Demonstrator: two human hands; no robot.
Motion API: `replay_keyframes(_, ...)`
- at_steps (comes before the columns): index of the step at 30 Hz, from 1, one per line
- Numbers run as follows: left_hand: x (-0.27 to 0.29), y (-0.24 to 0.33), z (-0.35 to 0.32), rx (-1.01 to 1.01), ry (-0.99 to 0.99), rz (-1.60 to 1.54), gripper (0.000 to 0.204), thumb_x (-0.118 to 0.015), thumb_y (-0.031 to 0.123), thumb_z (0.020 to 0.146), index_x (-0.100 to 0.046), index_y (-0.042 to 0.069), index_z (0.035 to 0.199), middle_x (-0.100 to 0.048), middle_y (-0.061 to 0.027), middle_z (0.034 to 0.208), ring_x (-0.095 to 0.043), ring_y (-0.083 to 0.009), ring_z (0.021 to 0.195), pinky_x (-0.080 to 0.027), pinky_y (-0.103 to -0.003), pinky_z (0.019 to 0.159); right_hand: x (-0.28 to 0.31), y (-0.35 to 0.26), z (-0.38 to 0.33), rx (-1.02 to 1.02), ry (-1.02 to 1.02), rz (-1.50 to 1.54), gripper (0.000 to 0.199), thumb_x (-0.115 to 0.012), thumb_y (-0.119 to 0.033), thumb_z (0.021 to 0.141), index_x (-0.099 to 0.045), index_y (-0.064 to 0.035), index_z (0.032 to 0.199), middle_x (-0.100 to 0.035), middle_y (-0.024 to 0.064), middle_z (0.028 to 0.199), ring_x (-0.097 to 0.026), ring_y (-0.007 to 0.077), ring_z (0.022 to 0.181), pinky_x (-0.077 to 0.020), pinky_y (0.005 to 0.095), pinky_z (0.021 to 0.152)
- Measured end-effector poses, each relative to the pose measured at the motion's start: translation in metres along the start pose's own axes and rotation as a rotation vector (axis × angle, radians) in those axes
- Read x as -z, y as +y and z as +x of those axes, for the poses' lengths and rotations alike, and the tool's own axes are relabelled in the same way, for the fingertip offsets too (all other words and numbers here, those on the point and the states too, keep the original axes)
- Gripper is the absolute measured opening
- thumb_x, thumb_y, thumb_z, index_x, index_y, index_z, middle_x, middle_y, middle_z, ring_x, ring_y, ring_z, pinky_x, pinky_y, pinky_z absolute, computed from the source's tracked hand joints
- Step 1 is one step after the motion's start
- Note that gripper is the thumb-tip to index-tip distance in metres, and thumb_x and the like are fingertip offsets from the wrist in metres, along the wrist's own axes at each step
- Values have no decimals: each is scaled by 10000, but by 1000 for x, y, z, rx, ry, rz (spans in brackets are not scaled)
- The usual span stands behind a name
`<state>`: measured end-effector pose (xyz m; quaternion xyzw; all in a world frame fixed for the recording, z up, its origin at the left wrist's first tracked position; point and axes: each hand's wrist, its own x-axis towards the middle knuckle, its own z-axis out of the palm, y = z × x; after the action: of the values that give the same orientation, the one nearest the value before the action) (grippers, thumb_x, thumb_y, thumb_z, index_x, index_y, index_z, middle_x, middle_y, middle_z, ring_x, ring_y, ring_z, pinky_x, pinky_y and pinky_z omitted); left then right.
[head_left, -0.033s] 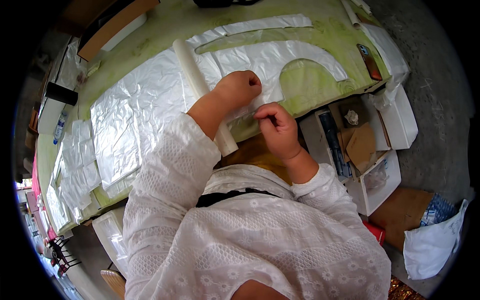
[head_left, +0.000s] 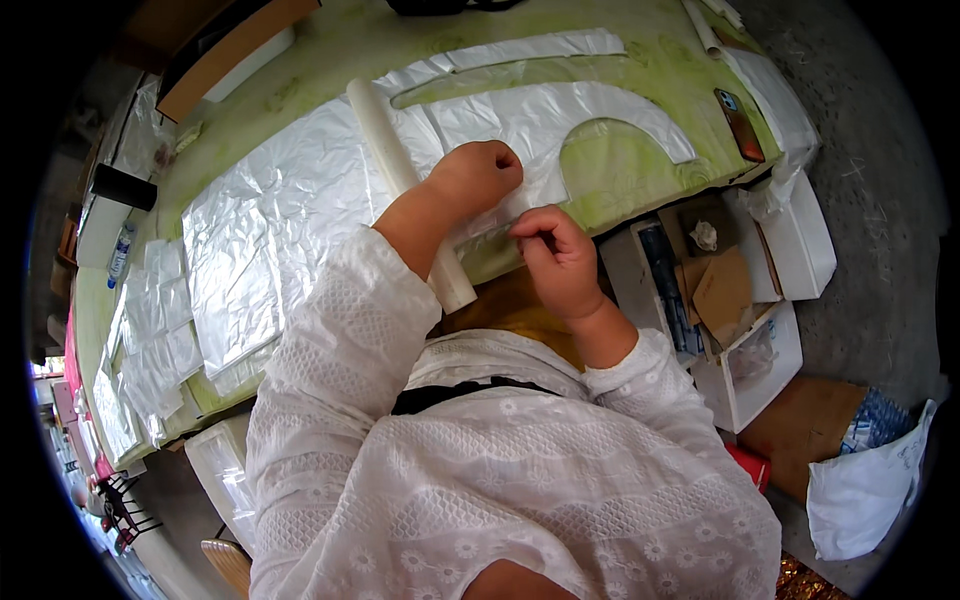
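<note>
A thin, shiny, see-through plastic sheet [head_left: 275,215] lies creased over the green-covered table [head_left: 640,205], with a rounded opening cut near its right end. My left hand [head_left: 477,180] rests over the sheet, its fingers curled closed. Just right of it and nearer my body, my right hand [head_left: 562,262] is closed in a pinch at the table's near edge. Whatever the fingers of either hand hold is hidden or too small to make out. A long white roll [head_left: 380,135] lies slantwise across the sheet, passing under my left wrist and jutting over the near edge.
A phone [head_left: 738,122] lies at the table's right end. Under that side, an open drawer [head_left: 785,240] holds cardboard pieces. Smaller folded plastic pieces [head_left: 155,335] lie at the left, near a black cylinder [head_left: 123,187]. A white bag [head_left: 865,490] is on the floor at right.
</note>
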<state>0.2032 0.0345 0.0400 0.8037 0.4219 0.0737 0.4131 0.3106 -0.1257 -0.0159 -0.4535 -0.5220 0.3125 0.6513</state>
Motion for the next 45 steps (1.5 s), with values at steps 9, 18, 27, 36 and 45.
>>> replay_keyframes(9, 5, -16, 12, 141, -8, -517, 165, -691, 231, 876, -691, 74, 927, -592, 16, 783, -524, -108, 714, -454, -266, 647, 44, 13, 81, 225, 15, -963, 311, -660, -19, 810, -681, -71, 1115, -677, 82, 1130, -598, 289, 1054, -481, 402, 935)
replay_keyframes(18, 22, 24, -8, 53, 414, -804, 417, -759, 364, 893, -664, 51, 1151, -664, -28, 990, -606, -132, 872, -511, -292, 748, 33, 19, 117, 659, -122, -1157, 713, -716, -101, 730, -603, -240, 1420, -560, 41, 1447, -515, 334, 1224, -395, 487, 1054)
replay_keyframes(27, 97, -46, -70, 36, 704, -1071, 123, -651, 171, 949, -637, 105, 1052, -603, 1, 931, -589, -118, 859, -542, -332, 837, 41, 48, 129, -51, 244, -1308, 678, -687, -330, 852, -498, -146, 1476, -529, 146, 1481, -500, 401, 1293, -418, 532, 1074)
replay_keyframes(36, 117, -189, -177, 370, 810, -190, 225, -706, 104, 886, -654, 29, 1092, -641, -55, 970, -618, -170, 925, -506, -341, 796, 61, 57, 141, -93, 514, -798, 655, -694, -248, 889, -465, -20, 1459, -630, 197, 1286, -596, 399, 1143, -479, 471, 1001)
replay_keyframes(45, 36, -117, -107, -329, 685, 171, 565, -658, 87, 896, -515, 77, 1442, -489, -184, 1504, -456, -389, 1382, -344, -485, 1181, 21, 16, 118, 761, -195, -905, 347, -727, -82, 752, -737, -143, 1094, -674, 84, 1232, -594, 348, 1150, -467, 475, 997)
